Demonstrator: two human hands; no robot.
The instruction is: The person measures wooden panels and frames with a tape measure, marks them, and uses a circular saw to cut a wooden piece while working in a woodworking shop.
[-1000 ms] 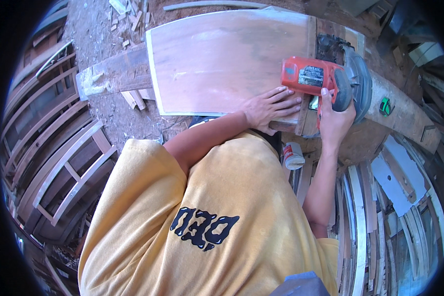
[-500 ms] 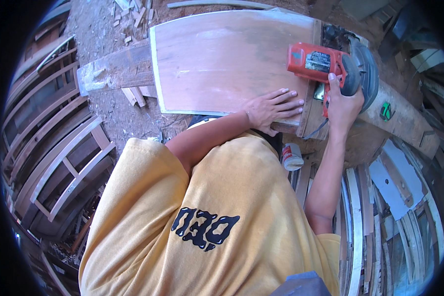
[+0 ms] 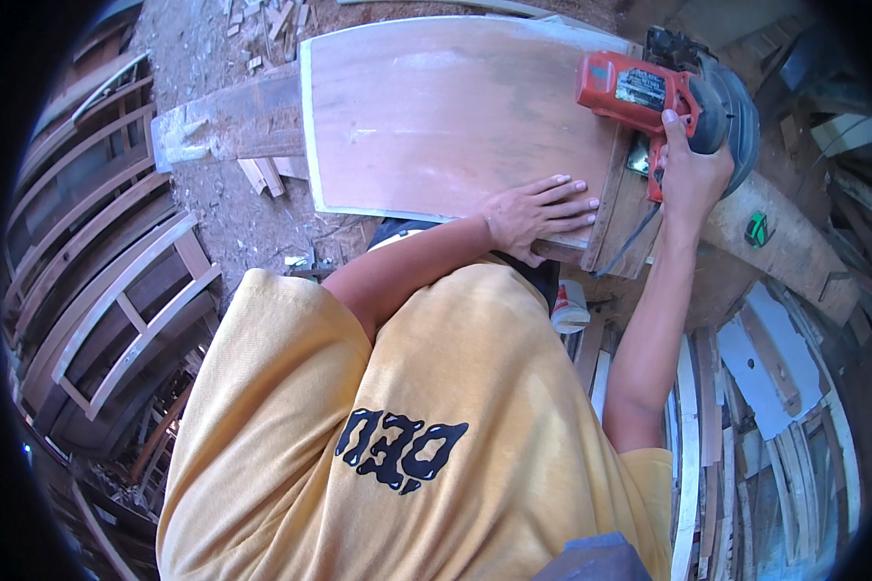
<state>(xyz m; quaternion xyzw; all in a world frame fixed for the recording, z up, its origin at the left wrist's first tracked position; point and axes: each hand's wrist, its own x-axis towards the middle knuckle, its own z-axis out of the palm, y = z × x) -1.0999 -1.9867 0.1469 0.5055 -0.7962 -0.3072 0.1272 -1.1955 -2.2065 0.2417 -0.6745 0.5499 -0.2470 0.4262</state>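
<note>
My right hand (image 3: 692,179) is wrapped round the handle of a red and black circular saw (image 3: 639,92) at the right end of a wide wooden panel (image 3: 436,126). The saw's round dark guard faces right, and its blade is hidden. My left hand (image 3: 542,215) lies flat with fingers spread on the panel's near right corner, beside a wooden strip (image 3: 605,198) along that end. A dark cord (image 3: 631,237) hangs below the saw. Under the panel, a long plank (image 3: 228,126) sticks out to the left.
A green and black tape measure (image 3: 758,229) rests on a board (image 3: 794,247) at the right. A white tub (image 3: 571,308) stands near my waist. Wooden frames (image 3: 136,315) are stacked at left, long strips (image 3: 688,436) at lower right. Wood scraps (image 3: 281,19) litter the ground.
The saw and my right hand have shifted slightly right and away from me. My left hand stays flat at the same corner.
</note>
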